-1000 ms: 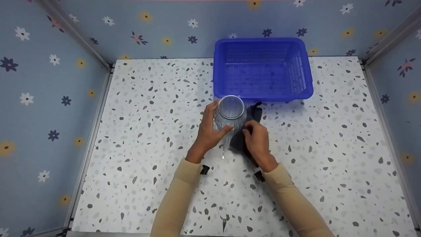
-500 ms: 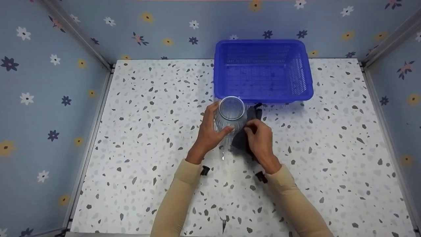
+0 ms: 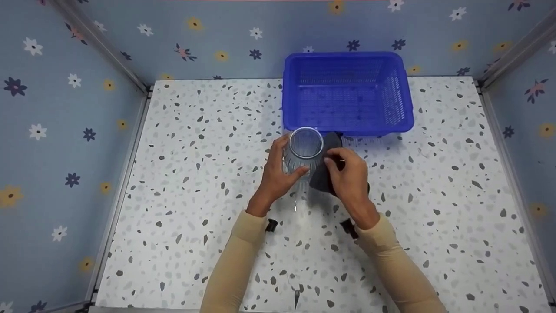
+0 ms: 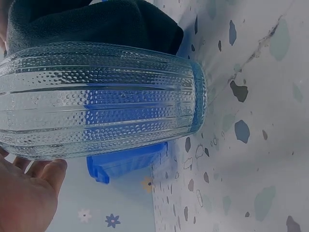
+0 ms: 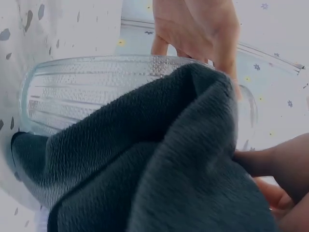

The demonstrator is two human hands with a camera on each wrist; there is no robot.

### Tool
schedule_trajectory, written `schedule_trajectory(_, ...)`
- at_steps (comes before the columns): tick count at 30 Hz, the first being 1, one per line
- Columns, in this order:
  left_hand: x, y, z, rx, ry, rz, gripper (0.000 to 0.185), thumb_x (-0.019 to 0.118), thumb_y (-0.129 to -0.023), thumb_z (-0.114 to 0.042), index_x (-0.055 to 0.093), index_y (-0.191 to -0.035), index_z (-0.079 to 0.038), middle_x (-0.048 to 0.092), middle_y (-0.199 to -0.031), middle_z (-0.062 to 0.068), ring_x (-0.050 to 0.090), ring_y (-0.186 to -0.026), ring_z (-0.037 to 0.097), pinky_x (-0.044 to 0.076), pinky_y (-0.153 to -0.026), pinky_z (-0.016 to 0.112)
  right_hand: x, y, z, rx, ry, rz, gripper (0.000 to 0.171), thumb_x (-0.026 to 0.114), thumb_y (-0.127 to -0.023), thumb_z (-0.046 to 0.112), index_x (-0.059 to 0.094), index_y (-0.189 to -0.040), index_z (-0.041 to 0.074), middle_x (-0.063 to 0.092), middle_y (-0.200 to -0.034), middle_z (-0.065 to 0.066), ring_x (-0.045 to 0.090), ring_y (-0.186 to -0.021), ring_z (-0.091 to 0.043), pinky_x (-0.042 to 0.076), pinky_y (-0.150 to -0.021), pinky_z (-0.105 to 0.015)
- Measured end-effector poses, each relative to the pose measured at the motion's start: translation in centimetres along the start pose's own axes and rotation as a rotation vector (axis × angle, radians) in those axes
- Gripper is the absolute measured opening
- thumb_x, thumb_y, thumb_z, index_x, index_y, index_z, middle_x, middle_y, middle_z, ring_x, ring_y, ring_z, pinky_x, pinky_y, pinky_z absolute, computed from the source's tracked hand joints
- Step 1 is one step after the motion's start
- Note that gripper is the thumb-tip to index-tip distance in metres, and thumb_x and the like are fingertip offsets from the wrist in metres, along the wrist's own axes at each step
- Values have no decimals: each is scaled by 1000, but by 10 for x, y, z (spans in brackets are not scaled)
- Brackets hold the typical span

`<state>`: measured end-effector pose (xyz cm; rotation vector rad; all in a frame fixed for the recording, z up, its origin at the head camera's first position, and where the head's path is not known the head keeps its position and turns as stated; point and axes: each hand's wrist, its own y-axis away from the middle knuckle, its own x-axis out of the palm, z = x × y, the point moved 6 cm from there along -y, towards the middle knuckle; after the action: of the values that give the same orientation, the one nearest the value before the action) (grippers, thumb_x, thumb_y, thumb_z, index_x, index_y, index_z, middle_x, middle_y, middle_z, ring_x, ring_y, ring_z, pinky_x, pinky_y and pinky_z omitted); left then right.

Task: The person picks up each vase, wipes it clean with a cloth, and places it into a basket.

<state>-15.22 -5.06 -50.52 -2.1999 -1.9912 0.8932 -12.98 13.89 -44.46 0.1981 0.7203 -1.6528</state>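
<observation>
**A:** Left hand (image 3: 278, 174) is wrapped round the ribbed glass jar (image 3: 304, 152), thumb on the near side, fingers curled behind it. Firm hold, the jar standing upright on the counter (image 3: 195, 174), mouth up.

**B:** And the right hand (image 3: 347, 178) has the dark grey cloth (image 3: 323, 174) pinched between thumb and fingers, pressed flat against the jar's right flank. From the right wrist view the cloth (image 5: 159, 174) drapes over the glass (image 5: 96, 92) from rim down towards the base, touching it all along.

**A:** The left wrist view backs that up: jar wall (image 4: 101, 101) fills the frame, cloth (image 4: 96, 24) bunched on its far side, palm (image 4: 24, 198) on this side.

**B:** Where does the jar sit? Around the middle of the counter, a touch towards the back edge.

**A:** Just behind it, the blue plastic basket (image 3: 347, 93), close to the back edge and right of centre. Jar and cloth sit just in front of the basket's front left corner.

**B:** Both forearms in beige sleeves (image 3: 234, 265), coming in from the front edge.
</observation>
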Motion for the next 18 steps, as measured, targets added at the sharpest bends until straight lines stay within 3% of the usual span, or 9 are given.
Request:
schedule_trajectory(7, -1, 2, 1, -21, -13, 23, 85, 82, -93, -36, 37, -155, -2, 42, -159, 19, 42, -148, 31, 38, -120, 49, -9, -2, -10, 22, -102, 239, 20, 63, -105, 3, 76, -119, -3, 68, -127, -22, 62, -123, -38, 48, -107, -53)
schedule_trajectory(12, -2, 2, 1, -29, -14, 27, 84, 83, -92, -34, 37, -155, -2, 41, -159, 19, 42, -148, 31, 38, -119, 50, -12, -12, -24, 27, -155, 369, 26, 55, -105, -7, 76, -119, -3, 50, -149, -28, 47, -141, -46, 45, -109, -62)
schedule_trajectory(16, -1, 2, 3, -40, -8, 29, 83, 84, -91, -28, 37, -154, -3, 41, -159, 19, 43, -147, 31, 39, -119, 49, -6, -23, -35, 128, -244, 460, 20, 62, -100, -9, 68, -119, -9, 45, -151, -30, 45, -143, -46, 49, -106, -60)
schedule_trajectory(18, 0, 1, 3, -43, -6, 29, 83, 84, -91, -28, 37, -154, -3, 42, -159, 18, 43, -147, 30, 39, -119, 48, -3, -27, -40, 209, -276, 502, 29, 67, -98, -7, 61, -126, -9, 45, -150, -28, 48, -142, -44, 49, -108, -57)
